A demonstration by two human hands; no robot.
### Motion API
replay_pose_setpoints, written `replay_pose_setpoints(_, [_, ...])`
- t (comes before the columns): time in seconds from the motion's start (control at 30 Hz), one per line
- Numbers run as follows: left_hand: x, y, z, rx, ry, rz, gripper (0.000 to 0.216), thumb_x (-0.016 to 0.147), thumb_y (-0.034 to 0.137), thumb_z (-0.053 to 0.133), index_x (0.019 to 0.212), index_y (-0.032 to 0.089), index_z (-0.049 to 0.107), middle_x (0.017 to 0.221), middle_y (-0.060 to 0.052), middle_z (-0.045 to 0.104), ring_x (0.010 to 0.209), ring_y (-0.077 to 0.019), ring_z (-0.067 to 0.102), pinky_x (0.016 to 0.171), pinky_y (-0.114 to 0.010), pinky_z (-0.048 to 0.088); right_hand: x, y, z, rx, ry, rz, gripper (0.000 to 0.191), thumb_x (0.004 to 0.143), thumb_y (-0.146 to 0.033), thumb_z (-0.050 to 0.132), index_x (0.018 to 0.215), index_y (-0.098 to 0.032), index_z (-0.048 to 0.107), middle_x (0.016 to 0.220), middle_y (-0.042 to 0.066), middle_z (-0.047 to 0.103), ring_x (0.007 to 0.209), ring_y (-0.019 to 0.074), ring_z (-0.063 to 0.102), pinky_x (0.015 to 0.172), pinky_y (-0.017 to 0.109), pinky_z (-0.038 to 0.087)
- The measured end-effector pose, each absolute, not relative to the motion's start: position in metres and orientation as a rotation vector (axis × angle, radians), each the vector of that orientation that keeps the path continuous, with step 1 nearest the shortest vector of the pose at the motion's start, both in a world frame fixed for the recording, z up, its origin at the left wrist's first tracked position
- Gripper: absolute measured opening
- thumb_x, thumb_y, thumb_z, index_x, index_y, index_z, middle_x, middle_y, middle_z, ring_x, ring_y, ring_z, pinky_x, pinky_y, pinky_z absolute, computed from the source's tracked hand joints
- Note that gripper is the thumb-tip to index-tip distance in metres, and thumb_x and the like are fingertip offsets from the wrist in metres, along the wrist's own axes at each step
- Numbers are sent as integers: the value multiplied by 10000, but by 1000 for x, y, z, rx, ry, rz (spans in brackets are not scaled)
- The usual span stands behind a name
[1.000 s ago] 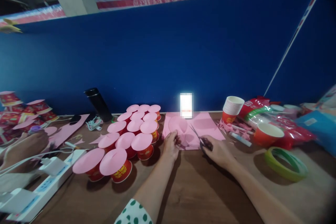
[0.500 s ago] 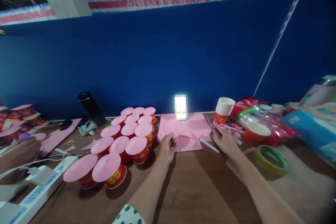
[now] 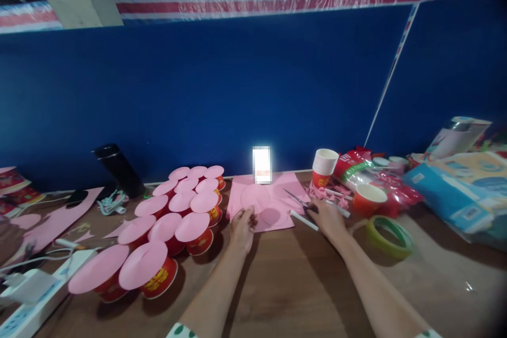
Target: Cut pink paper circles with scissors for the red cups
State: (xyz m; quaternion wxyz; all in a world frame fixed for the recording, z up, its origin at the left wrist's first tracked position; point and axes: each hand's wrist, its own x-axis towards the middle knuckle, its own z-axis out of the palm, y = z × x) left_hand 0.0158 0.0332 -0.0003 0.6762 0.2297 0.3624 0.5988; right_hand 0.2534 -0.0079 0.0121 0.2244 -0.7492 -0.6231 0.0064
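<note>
Sheets of pink paper (image 3: 291, 182) with round outlines drawn on them lie flat on the brown table (image 3: 273, 280). At their lower left edge is my left hand (image 3: 242, 228), its fingers curled closed on the paper. My right hand (image 3: 328, 219) grips a pair of scissors (image 3: 298, 198). Their blades point left over the paper and look slightly apart; the handles are mostly hidden in my fingers. A white pen (image 3: 303, 220) lies just left of my right hand, across the paper's corner. Pink scraps (image 3: 322, 193) are heaped behind that hand.
Left stand several upturned red paper cups (image 3: 160, 277) topped with pink discs (image 3: 143, 265), a black bottle (image 3: 119, 169) and a power strip (image 3: 59, 285). Right are stacked cups (image 3: 325, 166), a single cup (image 3: 369, 199), a tape roll (image 3: 390, 236) and a blue package (image 3: 455, 190). A blue partition (image 3: 237, 90) rises behind.
My view has turned right, so everything sits further left. The scissors' blades have swung left over the pink paper. My left hand stays at the paper's edge. The co-worker's hand at far left is mostly out of view.
</note>
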Motion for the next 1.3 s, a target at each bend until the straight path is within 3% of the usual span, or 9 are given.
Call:
replay_pose_setpoints(0.23, [22, 34, -8, 655, 816, 1339, 329, 535, 280, 779, 682, 136, 523, 598, 41, 547, 544, -51, 531, 544, -166, 427, 250, -11, 17, -2116, -1763, -130, 130, 767, -258, 574, 859, -189, 634, 782, 75, 666, 769, 223, 590, 650, 292, 360])
replay_pose_setpoints(0.67, [18, 29, -7, 584, 817, 1350, 332, 531, 294, 778, 665, 139, 518, 580, 48, 535, 536, -43, 530, 528, -147, 414, 258, 0, 5, -1989, -1749, 181, 150, 723, -174, 565, 777, -157, 703, 802, 82, 689, 756, 206, 614, 669, 279, 417])
replay_pose_setpoints(0.87, [14, 28, -2, 557, 792, 1306, 360, 493, 265, 801, 668, 146, 511, 579, 49, 548, 526, -47, 541, 496, -140, 420, 261, 2, 3, -1924, -1586, 265, 300, 731, -209, 551, 1004, -127, 645, 749, 73, 677, 714, 216, 617, 660, 308, 445])
replay_pose_setpoints(0.97, [13, 27, 0, 572, 791, 1279, 352, 508, 271, 798, 675, 146, 515, 576, 45, 547, 526, -49, 543, 496, -141, 427, 246, 1, 4, -1777, -1433, 227, 265, 779, -277, 505, 960, -141, 643, 824, 92, 677, 728, 215, 619, 681, 322, 459])
replay_pose_setpoints(1.17, [22, 19, -1, 667, 779, 1176, 334, 540, 307, 785, 681, 136, 536, 562, 35, 531, 497, -45, 505, 474, -141, 415, 189, -13, 8, -1368, -1326, 721, 378, 799, -444, 497, 1035, -157, 566, 888, 81, 648, 734, 188, 597, 596, 285, 485])
replay_pose_setpoints(1.3, [27, 15, -3, 725, 780, 1148, 323, 555, 325, 774, 674, 130, 547, 557, 37, 524, 488, -38, 478, 468, -139, 404, 175, -18, 10, -1270, -1269, 926, 350, 782, -471, 524, 972, -180, 563, 756, 23, 609, 626, 146, 557, 527, 249, 464])
